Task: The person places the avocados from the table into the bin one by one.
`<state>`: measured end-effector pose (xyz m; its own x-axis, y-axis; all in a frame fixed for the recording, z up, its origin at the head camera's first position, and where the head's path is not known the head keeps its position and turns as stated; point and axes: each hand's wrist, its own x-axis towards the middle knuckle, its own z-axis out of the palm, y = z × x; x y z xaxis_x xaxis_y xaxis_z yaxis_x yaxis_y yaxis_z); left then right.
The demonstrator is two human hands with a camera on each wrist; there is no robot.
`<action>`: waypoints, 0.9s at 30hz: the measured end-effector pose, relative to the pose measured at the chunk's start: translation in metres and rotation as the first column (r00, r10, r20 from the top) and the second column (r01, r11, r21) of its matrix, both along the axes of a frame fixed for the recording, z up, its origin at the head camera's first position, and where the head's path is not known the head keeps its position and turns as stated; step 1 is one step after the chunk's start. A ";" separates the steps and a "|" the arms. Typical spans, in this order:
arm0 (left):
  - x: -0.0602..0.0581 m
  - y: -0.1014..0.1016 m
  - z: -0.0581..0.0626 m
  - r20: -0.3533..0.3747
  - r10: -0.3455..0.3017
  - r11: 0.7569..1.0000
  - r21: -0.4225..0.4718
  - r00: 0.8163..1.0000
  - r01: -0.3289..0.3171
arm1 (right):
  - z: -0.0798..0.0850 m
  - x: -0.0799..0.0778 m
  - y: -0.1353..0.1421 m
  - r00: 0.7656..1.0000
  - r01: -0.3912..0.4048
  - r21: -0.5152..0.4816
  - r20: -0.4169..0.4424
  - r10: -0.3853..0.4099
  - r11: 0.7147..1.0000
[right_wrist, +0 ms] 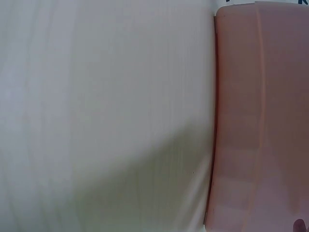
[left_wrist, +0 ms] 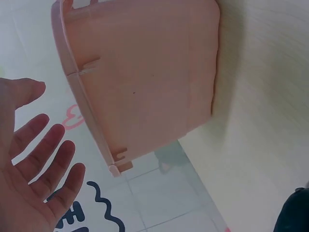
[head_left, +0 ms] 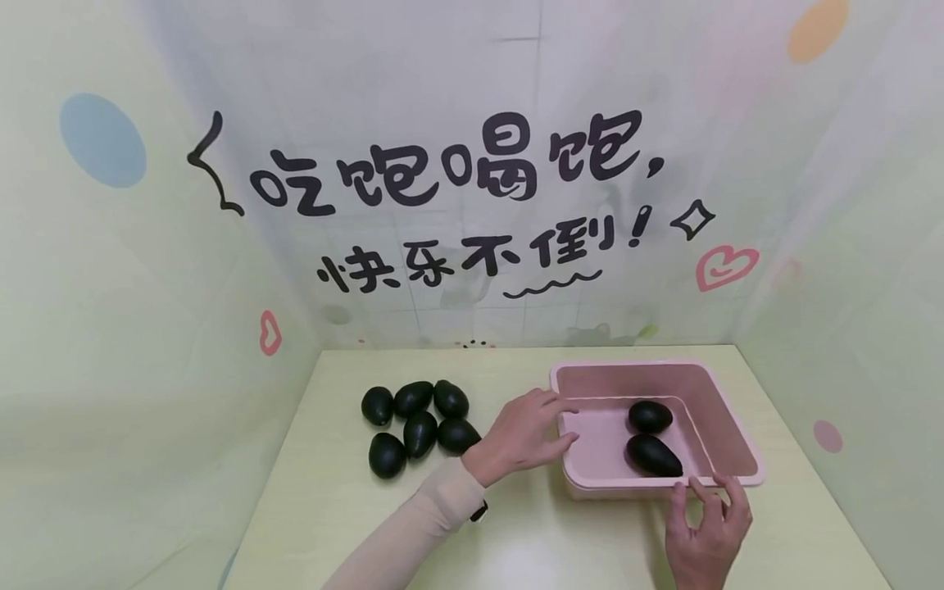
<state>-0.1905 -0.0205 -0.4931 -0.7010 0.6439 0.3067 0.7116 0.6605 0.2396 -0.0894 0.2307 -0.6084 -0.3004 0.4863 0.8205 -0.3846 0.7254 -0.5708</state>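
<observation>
A pink plastic bin (head_left: 656, 483) stands on the right side of the table with two dark avocados (head_left: 650, 417) lying inside. My left hand (head_left: 525, 434) reaches to the bin's left rim, its fingers spread; in the left wrist view those fingers (left_wrist: 50, 150) show apart from the bin wall. At the front rim, towards the right corner, my right hand (head_left: 708, 528) pinches the edge, with bent fingers on top and the thumb in front. The right wrist view shows mostly the bin's outer wall (right_wrist: 236, 121) and just one fingertip (right_wrist: 299, 225) low in the corner.
Several dark green avocados (head_left: 420, 434) lie grouped on the left part of the pale table (head_left: 324, 508); my left wrist partly covers one. Printed fabric walls (head_left: 457, 65) enclose the table at the back and both sides.
</observation>
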 end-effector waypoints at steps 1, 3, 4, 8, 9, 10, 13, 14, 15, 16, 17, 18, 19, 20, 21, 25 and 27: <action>0.000 -0.001 -0.001 0.001 0.002 1.000 0.007 1.000 -0.002 | 0.000 0.000 0.000 1.000 0.000 -0.001 -0.003 0.000 1.000; 0.001 -0.002 -0.004 0.002 0.007 1.000 0.014 1.000 -0.007 | 0.001 0.000 0.000 1.000 0.001 -0.005 -0.009 -0.001 1.000; 0.001 -0.002 -0.005 0.003 0.007 1.000 0.021 1.000 -0.007 | 0.001 0.000 -0.001 1.000 0.001 -0.006 -0.012 -0.001 1.000; 0.003 -0.004 -0.010 -0.009 0.017 0.999 0.050 1.000 -0.017 | 0.005 0.001 -0.001 1.000 0.003 -0.004 -0.022 -0.003 1.000; 0.004 -0.004 -0.011 -0.013 0.021 0.998 0.061 1.000 -0.020 | 0.006 0.001 -0.002 1.000 0.003 -0.003 -0.023 -0.003 1.000; 0.005 -0.004 -0.012 -0.017 0.025 0.997 0.073 1.000 -0.023 | 0.007 0.001 -0.002 1.000 0.002 -0.002 -0.025 -0.002 1.000; 0.008 -0.005 -0.015 -0.026 0.033 0.994 0.107 0.999 -0.030 | 0.009 0.001 -0.002 1.000 -0.003 0.000 -0.023 0.003 1.000; 0.009 -0.005 -0.015 -0.025 0.036 0.993 0.114 0.999 -0.033 | 0.010 0.001 -0.002 1.000 -0.005 0.001 -0.021 0.005 1.000; 0.010 -0.005 -0.016 -0.023 0.038 0.992 0.121 0.999 -0.035 | 0.010 0.001 -0.003 1.000 -0.007 0.001 -0.020 0.007 1.000; 0.011 -0.006 -0.016 -0.018 0.041 0.991 0.127 0.999 -0.038 | 0.010 0.001 -0.003 1.000 -0.009 0.001 -0.018 0.009 1.000; 0.011 -0.006 -0.017 -0.010 0.043 0.990 0.132 0.999 -0.042 | 0.011 0.001 -0.004 1.000 -0.010 0.002 -0.018 0.010 1.000; 0.012 -0.006 -0.017 -0.001 0.047 0.990 0.136 0.999 -0.046 | 0.011 0.001 -0.004 1.000 -0.011 0.003 -0.018 0.011 1.000; 0.013 -0.007 -0.018 0.007 0.052 0.989 0.138 0.999 -0.052 | 0.011 0.002 -0.004 1.000 -0.013 0.003 -0.018 0.013 1.000; 0.014 -0.007 -0.018 0.020 0.058 0.988 0.140 0.998 -0.060 | 0.010 0.001 -0.004 1.000 -0.013 0.005 -0.018 0.013 1.000; 0.014 -0.007 -0.019 0.031 0.064 0.988 0.140 0.997 -0.068 | 0.009 0.001 -0.004 1.000 -0.014 0.005 -0.016 0.014 1.000; 0.015 -0.010 -0.021 0.066 0.084 0.983 0.160 0.994 -0.093 | 0.004 0.000 -0.001 1.000 -0.012 0.007 -0.005 0.012 1.000; 0.015 -0.012 -0.022 0.072 0.093 0.979 0.176 0.993 -0.105 | 0.001 0.000 0.000 1.000 -0.010 0.006 -0.002 0.010 1.000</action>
